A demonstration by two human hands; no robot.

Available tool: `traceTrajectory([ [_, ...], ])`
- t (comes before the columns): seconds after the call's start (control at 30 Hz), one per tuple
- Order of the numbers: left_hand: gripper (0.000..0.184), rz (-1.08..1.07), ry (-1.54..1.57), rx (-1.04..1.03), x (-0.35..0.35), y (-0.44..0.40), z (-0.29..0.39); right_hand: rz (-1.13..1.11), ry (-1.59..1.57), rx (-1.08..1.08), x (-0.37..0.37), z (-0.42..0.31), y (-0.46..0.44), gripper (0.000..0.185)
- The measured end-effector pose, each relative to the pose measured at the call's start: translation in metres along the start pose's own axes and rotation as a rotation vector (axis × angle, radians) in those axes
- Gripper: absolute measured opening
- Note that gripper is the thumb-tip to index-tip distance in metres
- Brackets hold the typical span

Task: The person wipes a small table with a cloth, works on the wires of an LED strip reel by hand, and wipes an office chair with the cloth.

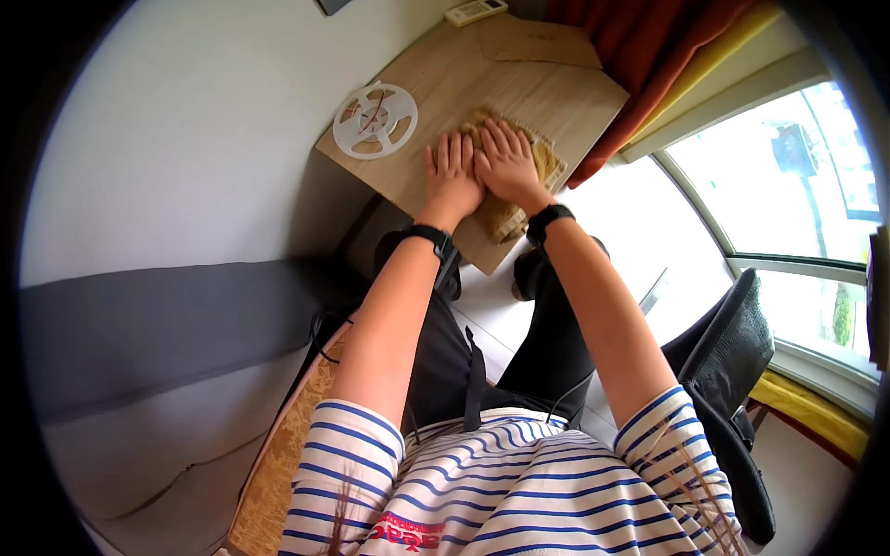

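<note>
A yellow-brown cloth [507, 216] lies bunched on the wooden table, its near end by the table's edge. My right hand [506, 164] rests on it with the palm down and the fingers stretched out. Close against it, my left hand [453, 176] lies flat at the cloth's left side, fingers extended, partly on the table top. The two hands touch near the thumbs. Whatever part of the cloth lies beneath the palms is hidden.
On the table [436, 69] a white plastic reel [375, 120] lies to the left. A remote control [476, 11] and a brown flat piece [540, 44] are at the far end. Red curtains [640, 56] hang beside the window. A black chair [732, 371] stands at my right.
</note>
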State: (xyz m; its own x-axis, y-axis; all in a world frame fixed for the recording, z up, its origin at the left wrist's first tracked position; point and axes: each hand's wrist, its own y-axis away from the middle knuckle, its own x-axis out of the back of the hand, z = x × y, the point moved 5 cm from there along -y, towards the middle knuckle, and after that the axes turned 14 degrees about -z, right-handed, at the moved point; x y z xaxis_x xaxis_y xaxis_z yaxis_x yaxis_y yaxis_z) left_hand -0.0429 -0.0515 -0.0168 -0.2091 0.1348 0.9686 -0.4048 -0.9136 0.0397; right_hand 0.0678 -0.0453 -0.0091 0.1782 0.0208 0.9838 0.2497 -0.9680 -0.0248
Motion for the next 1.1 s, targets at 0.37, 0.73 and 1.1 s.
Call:
traceTrajectory([
  [0.37, 0.053, 0.091, -0.068, -0.042, -0.01, 0.129, 0.051, 0.206, -0.248, 0.095, 0.021, -0.047, 0.139, 0.04],
  [0.73, 0.044, -0.509, 1.985, 0.246, 0.064, 0.197, 0.056, 0.334, -0.965, 0.156, 0.117, -0.059, 0.201, 0.035],
  [1.1, 0.039, -0.224, 1.516, -0.201, 0.124, 0.208, 0.094, 0.264, -0.999, 0.174, 0.177, -0.095, 0.24, 0.048],
])
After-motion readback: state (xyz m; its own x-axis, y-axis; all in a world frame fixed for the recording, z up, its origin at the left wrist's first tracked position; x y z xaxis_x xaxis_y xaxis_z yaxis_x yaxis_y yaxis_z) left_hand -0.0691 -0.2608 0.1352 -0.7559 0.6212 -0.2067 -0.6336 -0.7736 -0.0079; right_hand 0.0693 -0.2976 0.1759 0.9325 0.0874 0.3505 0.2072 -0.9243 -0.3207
